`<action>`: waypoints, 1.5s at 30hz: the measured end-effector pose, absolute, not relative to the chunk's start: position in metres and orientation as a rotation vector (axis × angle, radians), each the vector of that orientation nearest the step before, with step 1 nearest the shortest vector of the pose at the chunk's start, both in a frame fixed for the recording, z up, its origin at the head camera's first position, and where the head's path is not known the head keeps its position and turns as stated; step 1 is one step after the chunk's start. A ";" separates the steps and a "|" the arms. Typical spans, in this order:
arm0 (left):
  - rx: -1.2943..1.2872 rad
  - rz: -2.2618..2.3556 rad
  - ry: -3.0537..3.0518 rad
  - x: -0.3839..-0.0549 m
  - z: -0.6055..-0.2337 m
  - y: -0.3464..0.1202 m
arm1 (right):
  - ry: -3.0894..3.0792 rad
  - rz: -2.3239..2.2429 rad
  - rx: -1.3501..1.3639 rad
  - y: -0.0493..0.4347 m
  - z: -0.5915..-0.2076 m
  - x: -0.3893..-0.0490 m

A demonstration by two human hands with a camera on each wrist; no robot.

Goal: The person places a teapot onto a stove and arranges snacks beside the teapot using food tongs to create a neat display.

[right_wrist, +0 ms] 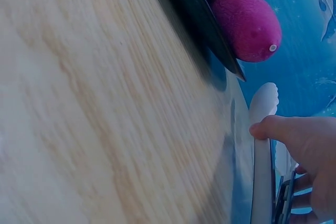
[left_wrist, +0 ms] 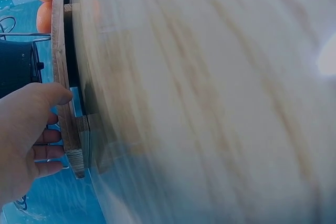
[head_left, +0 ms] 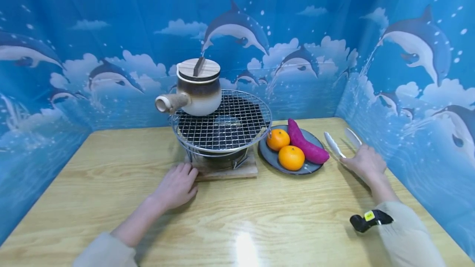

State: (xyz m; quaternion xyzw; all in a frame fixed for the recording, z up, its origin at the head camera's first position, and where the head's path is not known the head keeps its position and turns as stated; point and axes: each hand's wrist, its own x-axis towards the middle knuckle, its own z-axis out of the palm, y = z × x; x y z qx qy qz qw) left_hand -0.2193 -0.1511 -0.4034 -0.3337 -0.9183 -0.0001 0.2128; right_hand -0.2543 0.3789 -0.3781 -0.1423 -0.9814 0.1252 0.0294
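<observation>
On the pale wood-grain table [head_left: 259, 226], the right hand [head_left: 365, 162] lies near the right edge with its fingers curled round a pair of white plastic tongs [head_left: 334, 145], whose two scalloped arms point toward the far edge. Just left of the tongs sits a dark grey round plate [head_left: 268, 155] carrying two smooth oranges [head_left: 291, 158] and a purple sweet potato [head_left: 306, 146], the potato on the side nearest the tongs.

The left hand [head_left: 176, 185] rests flat at the table's middle, fingers straight and relaxed, their tips at the front left corner of a square wooden base board [head_left: 237, 171]. On that board stands a small black stove topped by a round wire-mesh grill [head_left: 226, 123]. At the grill's far left rim stands a brown-and-cream ceramic teapot [head_left: 196, 90] with a side handle and a flat wooden lid.

The left wrist view shows the board's layered edge [left_wrist: 65, 108] with the thumb against it and the fingertips [left_wrist: 52, 153] touching it. The right wrist view shows the thumb [right_wrist: 273, 129] pressed on one tong arm [right_wrist: 262, 156], beside the plate rim [right_wrist: 205, 19] and the matte potato [right_wrist: 247, 22].
</observation>
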 end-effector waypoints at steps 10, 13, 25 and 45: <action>-0.916 0.016 -2.574 -0.218 -0.402 -0.152 | -2.970 0.330 -0.358 0.382 -0.367 -0.249; -0.913 0.014 -2.573 -0.218 -0.402 -0.152 | -2.948 0.310 -0.321 0.382 -0.364 -0.247; -0.927 0.006 -2.561 -0.215 -0.399 -0.155 | -2.886 0.179 -0.166 0.372 -0.363 -0.241; -0.943 -0.006 -2.528 -0.221 -0.404 -0.152 | -2.792 0.151 -0.090 0.361 -0.349 -0.225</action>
